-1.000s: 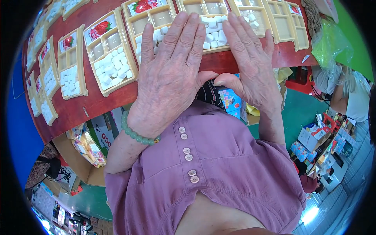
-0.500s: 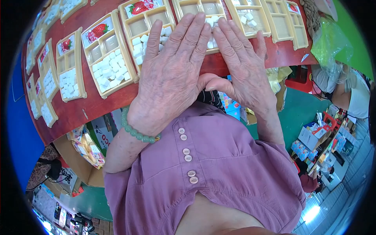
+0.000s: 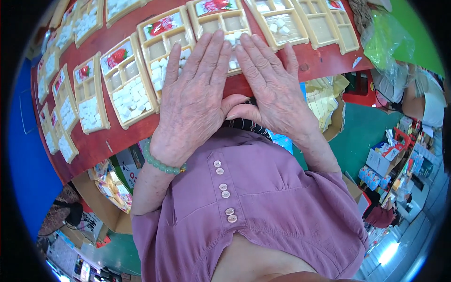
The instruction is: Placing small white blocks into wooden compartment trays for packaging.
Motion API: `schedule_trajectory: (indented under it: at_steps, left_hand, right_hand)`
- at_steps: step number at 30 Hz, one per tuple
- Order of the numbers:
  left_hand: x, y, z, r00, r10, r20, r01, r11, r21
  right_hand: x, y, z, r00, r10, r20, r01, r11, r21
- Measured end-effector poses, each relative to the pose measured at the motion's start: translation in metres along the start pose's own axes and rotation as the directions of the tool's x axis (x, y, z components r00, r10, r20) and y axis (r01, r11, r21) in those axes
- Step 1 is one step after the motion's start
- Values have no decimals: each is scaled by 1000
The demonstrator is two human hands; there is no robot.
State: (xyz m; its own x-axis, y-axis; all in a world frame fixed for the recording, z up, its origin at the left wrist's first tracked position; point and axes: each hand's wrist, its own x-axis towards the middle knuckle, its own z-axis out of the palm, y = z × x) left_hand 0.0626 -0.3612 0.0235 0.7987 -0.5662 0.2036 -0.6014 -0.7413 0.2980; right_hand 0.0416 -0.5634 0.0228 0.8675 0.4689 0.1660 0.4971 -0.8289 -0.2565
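Your left hand [image 3: 195, 98] lies flat and open, fingers stretched forward, its fingertips over the white cubes in the cream compartment tray [image 3: 171, 44] straight ahead of you at the near edge of the red table [image 3: 131, 136]; it grips nothing. Your right hand [image 3: 270, 91] lies just beside it, also open and flat, thumbs nearly meeting, its fingers covering the cubes in the next tray [image 3: 221, 21] to the right. Both trays sit in a curving row along the table, each with a strawberry picture at its far end and shallow walled compartments. The risk, as I judge it, lies in the pressing: the trays look like thin moulded plastic, light and smooth, and the table surface is glossy, so a shove from your palms could slide a tray toward its neighbours or tip it off the near edge. The cubes [image 3: 129, 101] are small, white, loose and heaped unevenly, matte and chalky in look; flattening them too hard could crush some or spill them over the low dividers into empty compartments. Your green bead bracelet [image 3: 162, 164] and loose mauve sleeve [image 3: 263, 202] hang close to the table edge and could catch a tray rim. Farther right, a green plastic bag [image 3: 387, 42] rests crumpled.
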Motion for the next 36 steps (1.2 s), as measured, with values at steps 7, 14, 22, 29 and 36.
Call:
schedule_trajectory:
  at_steps: [7, 14, 22, 29, 36]
  left_hand:
    - [5, 0, -3, 999, 39, -20, -38, 999, 31]
    - [4, 4, -1, 998, -5, 65, -1, 996, 91]
    - [4, 9, -7, 1000, -2, 16, 2, 999, 52]
    - [-13, 11, -14, 994, 1, -112, -7, 999, -52]
    - [-44, -2, -23, 963, -39, -267, 17, 996, -84]
  right_hand:
    - [3, -6, 0, 999, 51, 15, -51, 999, 13]
    - [2, -3, 4, 997, 51, 57, -53, 998, 33]
    - [-23, 36, -29, 890, 242, -387, -180, 965, 189]
    - [-9, 36, -24, 935, 63, -348, -69, 998, -5]
    - [-6, 29, -21, 945, 54, -324, -26, 996, 90]
